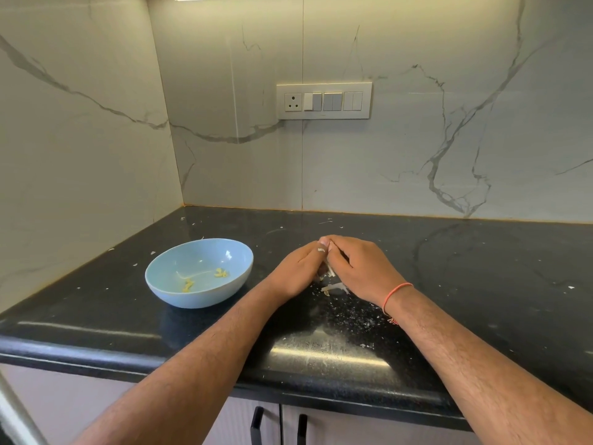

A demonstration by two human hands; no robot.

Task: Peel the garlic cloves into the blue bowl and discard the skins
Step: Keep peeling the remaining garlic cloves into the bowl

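A light blue bowl (199, 273) sits on the black counter left of my hands, with a few small yellowish garlic pieces (220, 273) inside. My left hand (296, 273) and my right hand (361, 268) meet just right of the bowl, fingertips together. Both pinch a garlic clove (329, 269) with white skin showing between them; the clove itself is mostly hidden. White skins (335, 288) lie on the counter under my hands. An orange thread circles my right wrist.
Small skin flakes are scattered over the black counter (481, 284), thickest in front of my hands. Marble walls close the left and back sides. A switch panel (324, 100) is on the back wall. Cabinet handles (256, 425) show below the front edge.
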